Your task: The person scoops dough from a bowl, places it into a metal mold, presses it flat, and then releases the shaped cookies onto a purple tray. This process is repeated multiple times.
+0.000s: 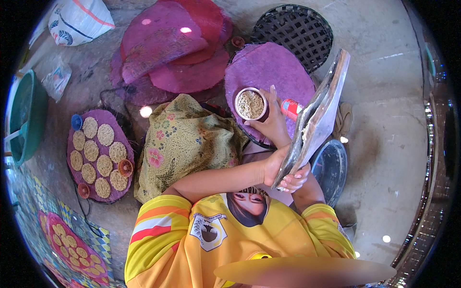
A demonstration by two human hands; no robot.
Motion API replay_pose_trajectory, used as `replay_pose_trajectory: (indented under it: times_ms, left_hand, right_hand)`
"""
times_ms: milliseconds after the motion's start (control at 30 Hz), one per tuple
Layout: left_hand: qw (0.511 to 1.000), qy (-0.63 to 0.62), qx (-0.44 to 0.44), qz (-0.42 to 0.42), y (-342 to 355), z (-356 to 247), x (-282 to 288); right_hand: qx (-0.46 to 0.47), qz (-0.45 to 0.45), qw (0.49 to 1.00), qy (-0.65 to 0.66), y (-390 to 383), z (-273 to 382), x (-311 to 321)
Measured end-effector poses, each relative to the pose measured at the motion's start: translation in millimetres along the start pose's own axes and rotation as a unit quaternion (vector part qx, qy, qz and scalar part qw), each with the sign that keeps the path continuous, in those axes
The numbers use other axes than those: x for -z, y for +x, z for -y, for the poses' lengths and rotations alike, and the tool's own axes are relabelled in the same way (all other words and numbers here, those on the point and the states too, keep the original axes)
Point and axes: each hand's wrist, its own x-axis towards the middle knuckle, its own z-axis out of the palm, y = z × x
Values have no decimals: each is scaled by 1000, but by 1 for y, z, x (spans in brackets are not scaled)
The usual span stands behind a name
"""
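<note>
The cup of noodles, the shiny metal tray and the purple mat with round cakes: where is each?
cup of noodles (250, 104), head view, on the noodles inside.
shiny metal tray (322, 108), head view, mid surface.
purple mat (98, 121), head view, bare top part.

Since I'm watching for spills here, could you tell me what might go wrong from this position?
1. The metal tray, gripped at its lower end by the left hand, stands steeply tilted; it might slip.
2. The can of noodles, in the right hand, hangs over the purple mat; tipping could scatter strands.
</note>
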Motion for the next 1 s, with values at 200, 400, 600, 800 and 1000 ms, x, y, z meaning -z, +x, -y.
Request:
replay_pose_trajectory:
  times_ms: [200, 400, 600, 800, 1000]
  left_hand:
    - [1000, 6, 6, 0, 1, 0, 1]
    - [1000, 5, 21, -8, 1, 5, 3]
    - [996, 8, 76, -35, 5, 17, 7]
    - [988, 8, 122, -92, 12, 38, 12]
    - [982, 13, 143, -123, 9, 42, 16]
  right_hand:
    - [-7, -15, 997, 73, -1, 3, 0]
    - [2, -40, 994, 106, -9, -5, 16]
    - [-109, -64, 992, 17, -52, -22, 41]
    - [-87, -52, 994, -46, -75, -25, 27]
    - [-145, -46, 987, -48, -79, -44, 34]
